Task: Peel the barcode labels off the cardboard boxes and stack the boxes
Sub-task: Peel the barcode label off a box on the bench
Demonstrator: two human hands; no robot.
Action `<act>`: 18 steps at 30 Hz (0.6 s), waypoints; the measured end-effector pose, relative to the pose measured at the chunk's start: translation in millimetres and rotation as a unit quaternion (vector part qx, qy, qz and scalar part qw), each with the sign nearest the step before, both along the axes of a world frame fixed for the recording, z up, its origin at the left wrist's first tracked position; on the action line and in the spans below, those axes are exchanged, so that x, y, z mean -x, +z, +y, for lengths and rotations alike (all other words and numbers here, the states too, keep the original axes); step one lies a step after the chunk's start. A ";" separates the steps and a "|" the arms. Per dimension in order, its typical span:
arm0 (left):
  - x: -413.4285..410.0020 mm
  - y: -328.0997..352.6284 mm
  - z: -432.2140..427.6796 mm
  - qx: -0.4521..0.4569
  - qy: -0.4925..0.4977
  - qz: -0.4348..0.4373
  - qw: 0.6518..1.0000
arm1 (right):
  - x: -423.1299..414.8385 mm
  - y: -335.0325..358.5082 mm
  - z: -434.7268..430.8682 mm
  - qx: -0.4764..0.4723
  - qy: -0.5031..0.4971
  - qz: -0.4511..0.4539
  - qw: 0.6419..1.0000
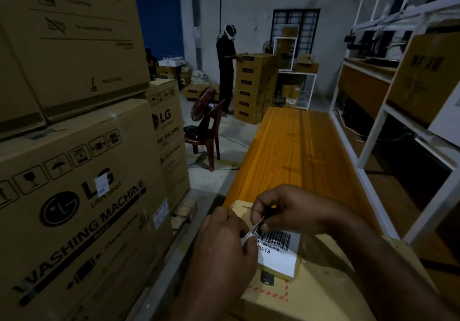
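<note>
Head view, six o'clock: right hand (281, 208) pinches the lifted ten-o'clock corner of the barcode label (280, 253) on the cardboard box (313, 295); left hand (224, 243) seemingly pinches the curled edge beside it. Best peel low and slowly toward four o'clock, avoiding tears.

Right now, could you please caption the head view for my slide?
Left hand and right hand peel a barcode label off a cardboard box.

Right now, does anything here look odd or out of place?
A small white sticker covers part of the LG logo on the washing machine box at left. The barcode label curls up at one corner, mid-peel.
</note>
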State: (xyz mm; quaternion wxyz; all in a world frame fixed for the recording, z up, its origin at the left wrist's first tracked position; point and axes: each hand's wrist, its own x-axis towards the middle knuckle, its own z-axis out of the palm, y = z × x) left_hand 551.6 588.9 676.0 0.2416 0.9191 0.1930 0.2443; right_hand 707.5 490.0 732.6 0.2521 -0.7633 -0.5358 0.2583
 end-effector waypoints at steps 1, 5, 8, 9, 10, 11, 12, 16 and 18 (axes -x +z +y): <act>0.1 1.8 -1.1 0.005 0.004 -0.005 1.000 | 0.2 0.4 -0.4 0.000 -0.001 0.004 1.000; -0.4 4.7 -3.1 -0.014 0.006 0.003 1.000 | 0.9 1.1 -0.4 -0.003 0.002 0.010 1.000; -0.8 11.2 -8.5 -0.045 0.004 0.016 0.999 | 1.2 1.6 -1.6 -0.019 0.001 0.023 1.000; -1.6 13.5 -10.8 -0.046 0.002 0.019 0.999 | 1.0 2.0 -2.3 -0.028 -0.001 0.029 0.999; -2.3 15.5 -13.0 -0.042 0.000 0.025 0.999 | 0.2 2.1 -3.4 -0.040 -0.004 0.034 0.999; -3.0 18.1 -15.3 -0.030 -0.003 0.032 0.999 | -1.1 2.4 -4.6 -0.051 -0.011 0.043 0.998; -3.8 19.9 -16.8 -0.009 -0.005 0.043 0.999 | -2.4 2.5 -5.9 -0.059 -0.017 0.053 0.997; -7.1 22.5 -10.6 0.153 0.009 0.050 0.987 | -6.1 -0.3 -8.5 -0.071 -0.033 0.052 0.996; -8.8 20.6 -3.6 0.217 0.005 0.047 0.975 | -7.0 -1.6 -8.5 -0.072 -0.055 0.054 0.994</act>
